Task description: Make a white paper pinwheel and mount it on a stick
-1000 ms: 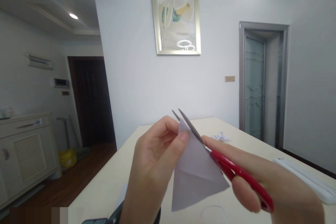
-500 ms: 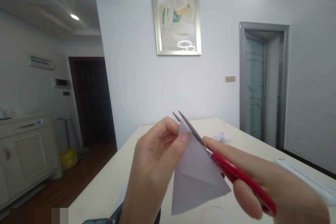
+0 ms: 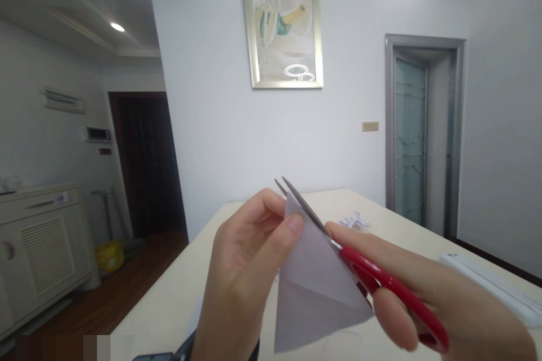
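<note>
My left hand (image 3: pixel 245 271) pinches the upper tip of a folded white paper triangle (image 3: pixel 311 282) between thumb and fingers, holding it up above the table. My right hand (image 3: pixel 444 304) grips red-handled scissors (image 3: pixel 381 282). Their grey blades (image 3: pixel 298 203) run along the paper's upper right edge, slightly parted at the tip beside my left thumb. Under the paper lies the cream table (image 3: pixel 169 304).
Small white paper scraps (image 3: pixel 355 220) lie far back on the table. A long white object (image 3: pixel 495 287) rests at the right edge. A dark object (image 3: pixel 156 356) sits at the bottom edge. A cabinet (image 3: pixel 42 248) stands left, a glass door (image 3: pixel 409 141) right.
Hands, paper and scissors have stayed almost in place; the paper's lower corner has dropped slightly and the view has shifted a little.
</note>
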`<state>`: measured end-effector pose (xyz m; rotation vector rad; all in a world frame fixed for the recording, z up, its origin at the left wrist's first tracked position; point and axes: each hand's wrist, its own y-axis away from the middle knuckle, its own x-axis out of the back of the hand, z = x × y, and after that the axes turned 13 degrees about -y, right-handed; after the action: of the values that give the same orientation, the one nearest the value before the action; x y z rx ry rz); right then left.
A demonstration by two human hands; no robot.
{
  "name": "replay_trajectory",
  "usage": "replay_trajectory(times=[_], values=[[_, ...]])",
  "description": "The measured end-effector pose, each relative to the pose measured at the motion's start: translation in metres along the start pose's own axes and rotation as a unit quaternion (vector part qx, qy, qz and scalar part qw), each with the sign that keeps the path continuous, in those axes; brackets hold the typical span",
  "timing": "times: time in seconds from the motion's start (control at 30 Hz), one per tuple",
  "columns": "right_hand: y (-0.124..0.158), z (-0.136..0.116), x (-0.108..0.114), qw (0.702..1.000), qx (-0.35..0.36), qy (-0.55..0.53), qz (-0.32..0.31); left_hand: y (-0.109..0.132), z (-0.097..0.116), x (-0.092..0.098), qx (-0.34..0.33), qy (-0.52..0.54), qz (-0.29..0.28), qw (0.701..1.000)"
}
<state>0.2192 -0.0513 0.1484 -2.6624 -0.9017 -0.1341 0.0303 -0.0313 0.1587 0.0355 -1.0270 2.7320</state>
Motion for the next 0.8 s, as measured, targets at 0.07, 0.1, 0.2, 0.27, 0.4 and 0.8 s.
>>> replay_trajectory(times=[0.07,0.1,0.2,0.27,0.4,0.8], values=[[-0.001,-0.001,-0.003,0.998,-0.016,-0.057,0.002,-0.001,0.0,0.0,0.003,0.007,0.003,1.0],[-0.002,-0.003,-0.005,0.996,-0.024,-0.081,0.005,-0.001,0.0,0.0,0.004,0.008,0.005,1.0],[-0.004,-0.008,-0.008,0.993,-0.038,-0.114,0.017,-0.002,-0.001,-0.001,0.008,0.01,0.007,1.0],[-0.005,-0.011,-0.01,0.994,-0.04,-0.094,0.028,-0.002,-0.001,-0.002,0.005,0.011,0.007,1.0],[-0.003,-0.012,-0.009,0.996,0.009,0.038,0.075,-0.001,0.001,-0.002,0.007,0.016,0.005,1.0],[-0.002,-0.015,-0.009,0.999,-0.022,0.03,0.037,-0.002,0.001,-0.003,-0.005,-0.005,0.006,1.0]])
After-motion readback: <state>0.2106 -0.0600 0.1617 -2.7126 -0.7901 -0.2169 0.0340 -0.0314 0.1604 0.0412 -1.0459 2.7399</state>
